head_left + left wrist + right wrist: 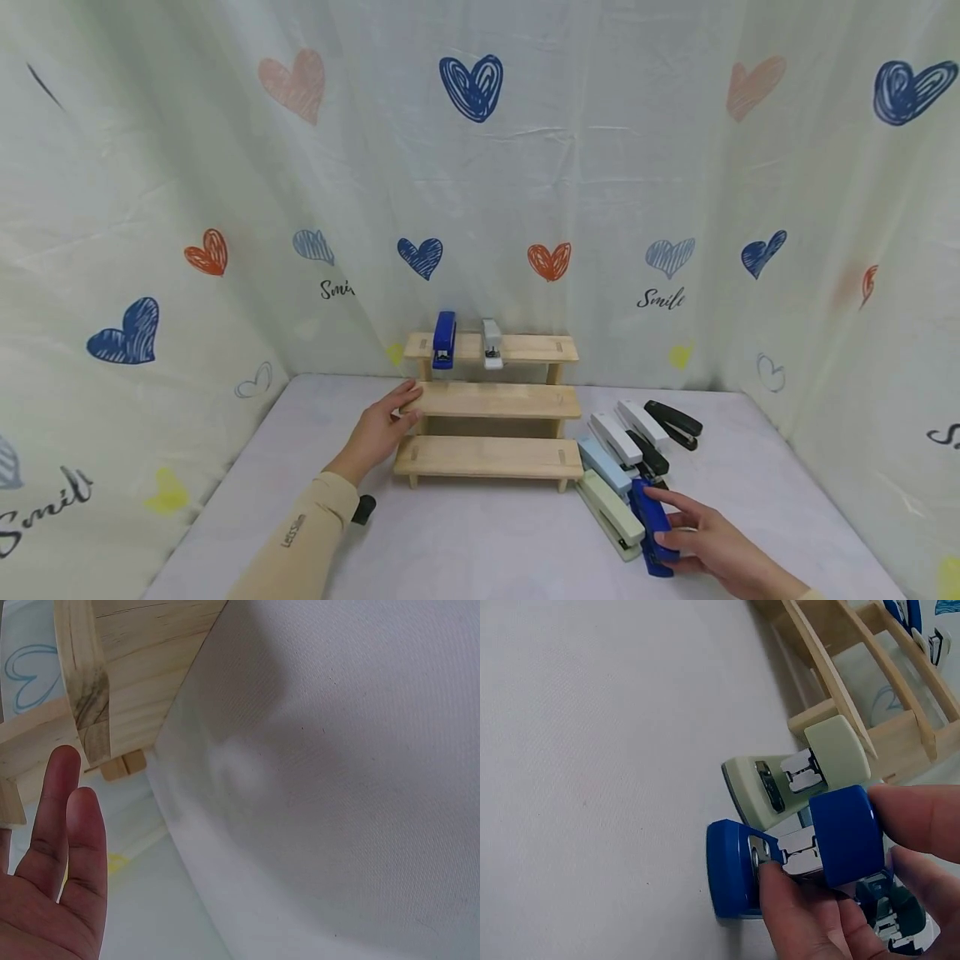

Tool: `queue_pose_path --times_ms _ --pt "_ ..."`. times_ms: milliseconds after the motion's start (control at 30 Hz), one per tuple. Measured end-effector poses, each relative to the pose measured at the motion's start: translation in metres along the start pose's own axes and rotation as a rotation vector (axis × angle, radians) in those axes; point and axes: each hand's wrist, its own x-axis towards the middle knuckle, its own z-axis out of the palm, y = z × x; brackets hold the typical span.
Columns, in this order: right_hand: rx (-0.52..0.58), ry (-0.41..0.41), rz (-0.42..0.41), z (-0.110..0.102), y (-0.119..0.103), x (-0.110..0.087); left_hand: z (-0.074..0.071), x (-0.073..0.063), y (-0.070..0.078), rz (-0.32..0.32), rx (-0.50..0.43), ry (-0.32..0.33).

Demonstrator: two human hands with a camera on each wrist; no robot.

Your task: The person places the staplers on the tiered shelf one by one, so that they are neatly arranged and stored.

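My right hand (708, 540) grips a blue stapler (847, 836) at the right, its fingers and thumb about the front end. In the right wrist view a fingertip lies at the metal plate on its base. Close beside it is a pale green stapler (611, 510). My left hand (378, 433) rests against the left end of the middle tier of a three-tier wooden shelf (491, 400); in the left wrist view two fingers (86, 832) are nearly straight. Another blue stapler (444, 340) and a white-grey stapler (492, 343) stand on the top tier.
Right of the shelf lie a light blue stapler (604, 467), white staplers (615, 439) and black staplers (673, 419), close together. A dark object (363, 509) shows beside the left sleeve. A curtain with printed hearts (471, 87) hangs behind and around the white table (465, 542).
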Motion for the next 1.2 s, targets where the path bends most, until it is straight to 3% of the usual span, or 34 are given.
queue_pose_path --times_ms 367,633,933,1200 --pt "0.028 -0.034 -0.027 -0.015 0.009 -0.005 0.001 -0.001 0.001 0.0 0.01 0.003" --pt "-0.019 -0.046 -0.051 -0.034 -0.002 -0.02 0.0 -0.002 0.0 0.011 0.016 0.009" --pt "0.004 -0.137 -0.223 -0.056 -0.047 -0.027 0.001 0.0 -0.001 -0.002 0.007 -0.012" --pt "-0.033 -0.102 -0.303 -0.05 -0.114 -0.007 0.0 -0.001 0.001 -0.012 0.001 -0.01"
